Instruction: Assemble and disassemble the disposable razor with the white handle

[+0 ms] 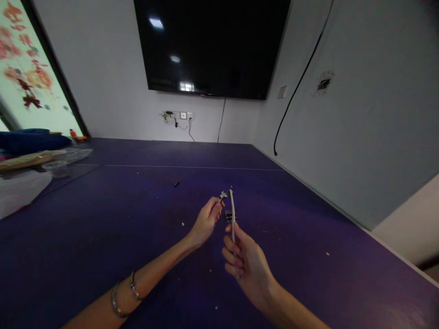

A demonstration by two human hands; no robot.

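My left hand [206, 218] pinches a small silvery-grey metal piece [223, 195] with a notched end; its exact kind is too small to make out. Held upright in my right hand [243, 253] is a slim white toothbrush [232, 205], the fingers wrapped round its handle. Its head is close to the metal piece, with the bristle side towards it; whether the two touch I cannot tell. Behind the brush, on the purple surface, lies a small dark object with light details [228, 216], partly hidden by the handle and my right hand.
The purple surface [130, 237] carries a small black item [176, 184] and scattered white bits. Plastic bags [24, 189] and dark blue cloth [30, 140] lie at the left. A black cable [297, 89] hangs along the right wall; a television [212, 45] hangs ahead.
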